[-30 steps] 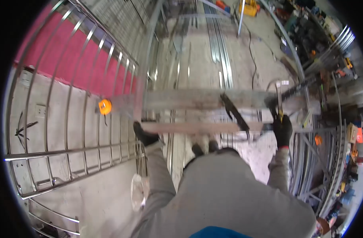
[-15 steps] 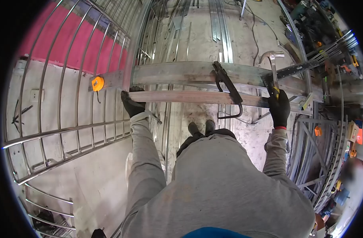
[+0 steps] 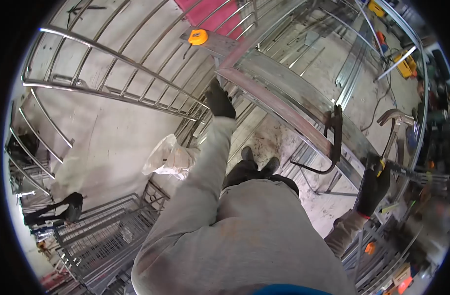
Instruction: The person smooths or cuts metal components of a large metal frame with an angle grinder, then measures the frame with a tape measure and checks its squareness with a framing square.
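Observation:
My right hand (image 3: 375, 189), in a black glove, is wrapped round the handle of a claw hammer (image 3: 395, 118), its metal head pointing away from me. Close by that hand, a dark carpenter's square (image 3: 404, 170) lies across the end of the metal frame. My left hand (image 3: 219, 100), also in a black glove, is at the frame's near-left corner, its fingers stretched out beside the reddish-brown metal bar (image 3: 274, 104). A black tool with a bent rod (image 3: 337, 132) rests across the bars. On a flat metal piece sits a yellow tape measure (image 3: 198, 37).
A shiny barred metal grille (image 3: 131, 61) stands to the left. A whitish plastic bag (image 3: 171, 156) lies on the floor below it, near stacked grey metal racks (image 3: 107, 236). Long metal strips (image 3: 350, 73) lie on the floor beyond the frame. Tools crowd the right side.
The view has swung round, so the frame now slants down to the right. My left hand has come off the bar's end. The hammer stays in my right hand.

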The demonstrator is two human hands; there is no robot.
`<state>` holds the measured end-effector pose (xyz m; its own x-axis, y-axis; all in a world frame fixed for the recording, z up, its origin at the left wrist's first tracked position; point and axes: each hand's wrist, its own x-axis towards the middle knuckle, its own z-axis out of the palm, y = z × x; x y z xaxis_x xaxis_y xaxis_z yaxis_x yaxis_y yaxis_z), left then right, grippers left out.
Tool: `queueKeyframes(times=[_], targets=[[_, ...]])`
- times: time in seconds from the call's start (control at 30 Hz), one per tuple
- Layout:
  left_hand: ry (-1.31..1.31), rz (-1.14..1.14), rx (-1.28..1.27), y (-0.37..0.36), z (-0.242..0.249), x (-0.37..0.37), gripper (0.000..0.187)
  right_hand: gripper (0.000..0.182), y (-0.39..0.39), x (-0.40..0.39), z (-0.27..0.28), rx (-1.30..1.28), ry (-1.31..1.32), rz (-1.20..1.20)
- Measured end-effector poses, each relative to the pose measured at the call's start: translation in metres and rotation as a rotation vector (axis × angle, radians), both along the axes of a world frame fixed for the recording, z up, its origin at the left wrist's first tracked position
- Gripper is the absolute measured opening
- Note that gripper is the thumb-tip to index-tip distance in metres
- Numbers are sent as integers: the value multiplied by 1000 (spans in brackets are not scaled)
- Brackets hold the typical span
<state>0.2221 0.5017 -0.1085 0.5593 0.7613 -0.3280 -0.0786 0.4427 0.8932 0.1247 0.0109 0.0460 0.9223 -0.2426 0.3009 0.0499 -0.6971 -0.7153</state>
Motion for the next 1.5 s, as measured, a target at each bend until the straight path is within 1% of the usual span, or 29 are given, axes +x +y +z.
queueKeyframes(times=[0.03,0.07,0.13,0.17,0.2,0.23,0.27,0.3,0.37,0.43,0.47,0.53,0.57,0.6,0.67,0.73,0.8,0.9,0.93,0.97,1.0,1.07,1.2,1.27,1.3,1.33,1.4,1.43,1.5], targets=[[-96,-258,186,7,-20,-25,41,36,17,1,10,79,46,40],[-230,-176,-9,-32,-10,-45,42,44,29,3,7,339,100,92],[-272,-628,103,-72,62,-91,58,49,63,8,16,373,272,324],[-293,-788,141,-82,90,-99,61,51,93,7,19,522,403,409],[-432,-825,-42,-93,92,-101,55,53,126,7,21,667,536,493],[-413,-883,349,-95,86,-105,51,53,158,8,15,409,424,615],[-398,-900,540,-93,88,-104,50,53,188,10,6,148,306,730],[-384,-899,730,-90,90,-104,48,47,221,10,1,126,246,801],[-420,-780,1,-76,121,-100,43,40,253,21,-13,95,198,876],[-338,-669,-40,-44,120,-103,40,48,272,40,-28,92,8,1229],[-250,-572,-70,-22,119,-106,38,48,282,49,-29,91,16,1221],[-88,-563,39,35,104,-115,33,49,302,62,-28,167,202,1170],[103,-597,133,77,99,-124,30,45,308,73,-30,77,182,1081],[302,-633,230,121,95,-127,26,43,312,101,-52,49,94,894],[421,-569,512,156,102,-128,25,47,315,151,-59,-299,-218,794],[364,-664,803,184,126,-119,24,52,315,200,-58,-329,-248,791],[453,-821,573,197,177,-100,27,57,320,251,-64,-376,-291,844],[286,-1154,501,203,235,-49,44,54,338,326,-81,-488,-454,937],[188,-1261,485,203,247,-26,46,54,344,347,-80,-503,-347,974],[217,-1212,597,198,252,-4,44,52,353,368,-80,-600,-436,952],[268,-1133,762,188,251,18,42,50,363,386,-72,-562,-354,994],[403,-1118,1055,175,256,60,37,35,384,419,-52,-547,-555,1132],[452,-1244,1069,143,250,128,30,35,401,463,-71,-765,-736,1163],[216,-1499,1551,142,221,168,25,45,400,474,-94,-620,-397,1219],[-268,-1468,2064,161,180,191,25,51,399,474,-99,-577,-529,1195],[-258,-1490,2052,159,174,197,25,51,399,473,-101,-561,-514,1197],[-29,-1670,2082,147,160,208,31,51,397,471,-101,-495,-475,1174],[218,-1749,1961,134,163,209,31,51,397,472,-100,-483,-465,1169],[350,-1868,1962,123,161,211,31,49,397,471,-101,-509,-405,1151]])
